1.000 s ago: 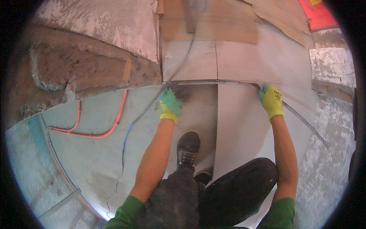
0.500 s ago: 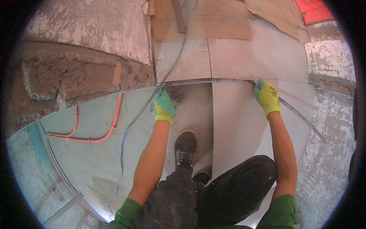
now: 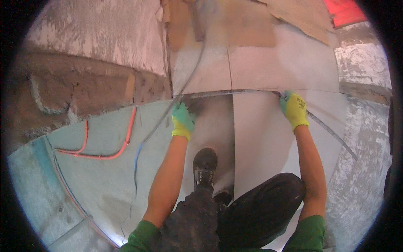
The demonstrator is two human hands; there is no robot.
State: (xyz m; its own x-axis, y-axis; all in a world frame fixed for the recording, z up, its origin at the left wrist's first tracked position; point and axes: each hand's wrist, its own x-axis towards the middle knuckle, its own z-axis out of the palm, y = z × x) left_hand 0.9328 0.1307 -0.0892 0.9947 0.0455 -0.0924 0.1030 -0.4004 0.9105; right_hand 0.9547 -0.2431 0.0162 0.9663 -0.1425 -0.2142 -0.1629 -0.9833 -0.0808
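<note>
1. Large grey floor tiles (image 3: 285, 143) spread below and beyond the hands, with brown cardboard (image 3: 243, 27) over the far ones.
2. A dark cable (image 3: 158, 123) slants past the left hand.
3. The thin tape-like strip (image 3: 239, 91) lies along the tile joint, its long axis left-right between the hands; past the right one, its tail points toward the lower right.
4. The gloved right hand (image 3: 295, 110) is closed around the strip.
5. The gloved left hand (image 3: 183, 119) curls at the strip's left end; whether it grips, I cannot tell.
</note>
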